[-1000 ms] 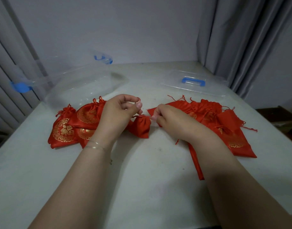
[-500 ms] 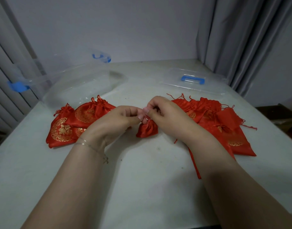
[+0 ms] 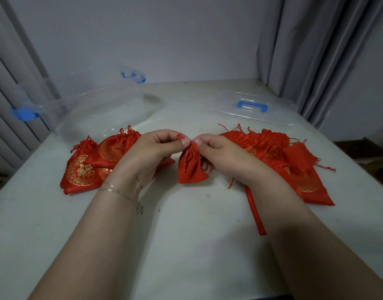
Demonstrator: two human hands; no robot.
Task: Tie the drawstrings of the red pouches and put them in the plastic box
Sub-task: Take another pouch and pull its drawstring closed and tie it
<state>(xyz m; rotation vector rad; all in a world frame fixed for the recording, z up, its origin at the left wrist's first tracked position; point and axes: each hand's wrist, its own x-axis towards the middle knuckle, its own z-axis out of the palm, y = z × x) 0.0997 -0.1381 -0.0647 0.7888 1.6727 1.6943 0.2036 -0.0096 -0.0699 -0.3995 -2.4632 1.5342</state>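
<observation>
Hands meet over the middle of the table (image 3: 186,245) in the head view, the only view there is. The left hand (image 3: 156,152) and the right hand (image 3: 221,154) each pinch the gathered neck of one small red pouch (image 3: 191,167), fingers curled tight on the cord ends, thumbs almost touching. The pouch hangs from that pinch with its bottom corner near the table, and its mouth looks cinched.

A second ago the hands were apart, drawing the strings sideways with the pouch low between them; half a second ago they closed together over its top. Now they are lifted slightly and the pouch body shows in full. That probably means the cords are pulled snug and a knot is being formed or tightened, though the knot itself is too small to see.

Tied pouches (image 3: 93,167) lie left of the left hand, just in front of the clear plastic box (image 3: 104,111), which holds none so far. A pile of looser pouches (image 3: 294,165) waits on the right, near the box lid (image 3: 253,105).
</observation>
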